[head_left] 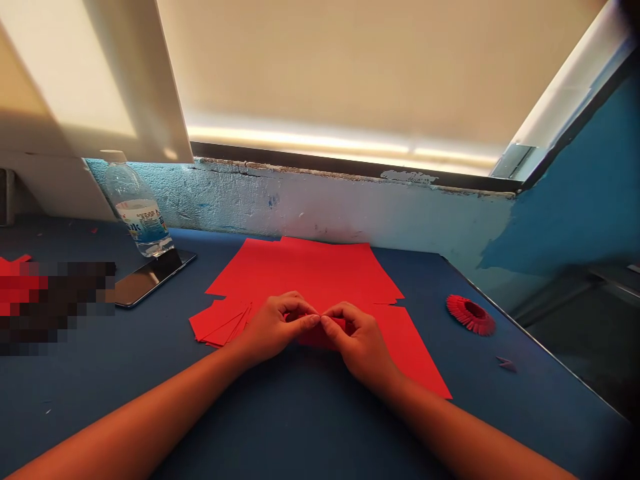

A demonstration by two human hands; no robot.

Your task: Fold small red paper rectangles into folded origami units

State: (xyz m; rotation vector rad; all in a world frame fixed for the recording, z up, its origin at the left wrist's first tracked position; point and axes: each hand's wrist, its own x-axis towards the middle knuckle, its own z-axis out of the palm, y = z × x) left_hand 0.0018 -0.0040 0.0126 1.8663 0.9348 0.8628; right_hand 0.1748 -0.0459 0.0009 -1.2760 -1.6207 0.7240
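Observation:
My left hand (pixel 273 327) and my right hand (pixel 356 340) meet at the fingertips in the middle of the table. Pinched between them is a small folded piece of red paper (pixel 315 338), mostly hidden by my fingers. Both hands rest above large overlapping sheets of red paper (pixel 300 270). A small pile of cut red paper rectangles (pixel 220 323) lies just beyond my left hand. A ring of folded red paper units (pixel 470 315) sits to the right of my right hand, apart from it.
The dark blue table (pixel 320 427) ends in an edge at the right. A water bottle (pixel 137 207) stands on a smartphone (pixel 150 279) at the back left. A pixelated patch (pixel 50 303) hides part of the left side. Behind stands a chipped blue-white wall (pixel 300 203).

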